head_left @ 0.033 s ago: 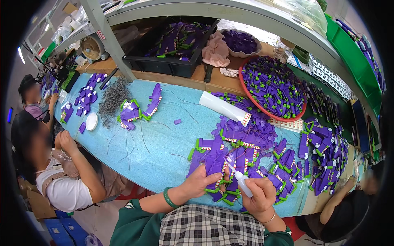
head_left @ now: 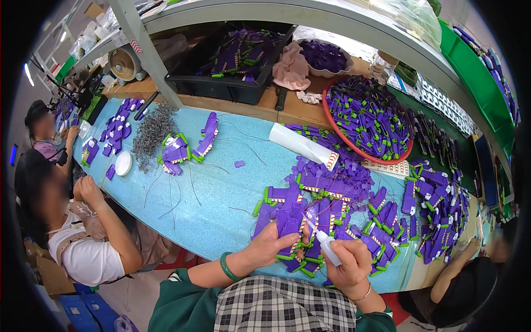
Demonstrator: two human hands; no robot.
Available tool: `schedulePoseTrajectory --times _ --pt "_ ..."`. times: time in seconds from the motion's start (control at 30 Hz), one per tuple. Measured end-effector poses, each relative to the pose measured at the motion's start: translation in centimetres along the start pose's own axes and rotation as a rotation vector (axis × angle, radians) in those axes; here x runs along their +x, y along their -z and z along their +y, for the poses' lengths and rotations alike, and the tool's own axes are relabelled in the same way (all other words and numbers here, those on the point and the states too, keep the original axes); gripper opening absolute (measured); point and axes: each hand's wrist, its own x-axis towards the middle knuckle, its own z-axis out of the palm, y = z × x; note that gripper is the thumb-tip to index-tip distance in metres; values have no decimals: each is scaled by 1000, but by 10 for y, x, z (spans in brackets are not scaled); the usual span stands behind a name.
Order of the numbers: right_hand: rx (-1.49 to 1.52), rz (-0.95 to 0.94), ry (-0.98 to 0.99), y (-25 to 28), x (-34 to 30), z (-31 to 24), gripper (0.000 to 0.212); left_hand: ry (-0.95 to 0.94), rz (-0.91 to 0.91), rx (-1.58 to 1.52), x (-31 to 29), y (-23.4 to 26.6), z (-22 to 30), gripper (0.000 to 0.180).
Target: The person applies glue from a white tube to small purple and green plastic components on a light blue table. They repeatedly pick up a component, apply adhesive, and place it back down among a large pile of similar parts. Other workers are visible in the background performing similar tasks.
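My left hand is closed on a flat purple piece, pinched by the thumb at its lower end. From the right, my right hand grips a small white squeeze bottle with a thin nozzle. The tilted nozzle points up and left at the purple piece; I cannot tell whether it touches. Under and around both hands lie many purple pieces with green ends and red-and-white striped edges. Just beyond them is a heap of plain purple pieces.
A red round basket of purple-and-green parts stands at back right, beside a white roll. A black bin sits under the shelf. Tangled wires and a white lid lie left. Co-workers sit at both sides.
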Motion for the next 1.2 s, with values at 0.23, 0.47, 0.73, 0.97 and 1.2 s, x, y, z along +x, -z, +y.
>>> schedulePoseTrajectory --times 0.23,0.47,0.73,0.97,1.2 --pt "13 -28 -3 -1 2 1 41 -5 -30 70 1 4 -2 27" --pt "12 0 15 0 1 4 41 -47 -13 136 2 0 -5 23" --pt "17 1 54 3 0 0 43 -85 76 425 5 0 -11 29" --pt "14 -8 46 1 1 -2 42 -172 158 571 2 -12 -7 26" --pt "15 19 72 3 1 -2 44 -34 -16 369 5 3 -7 29"
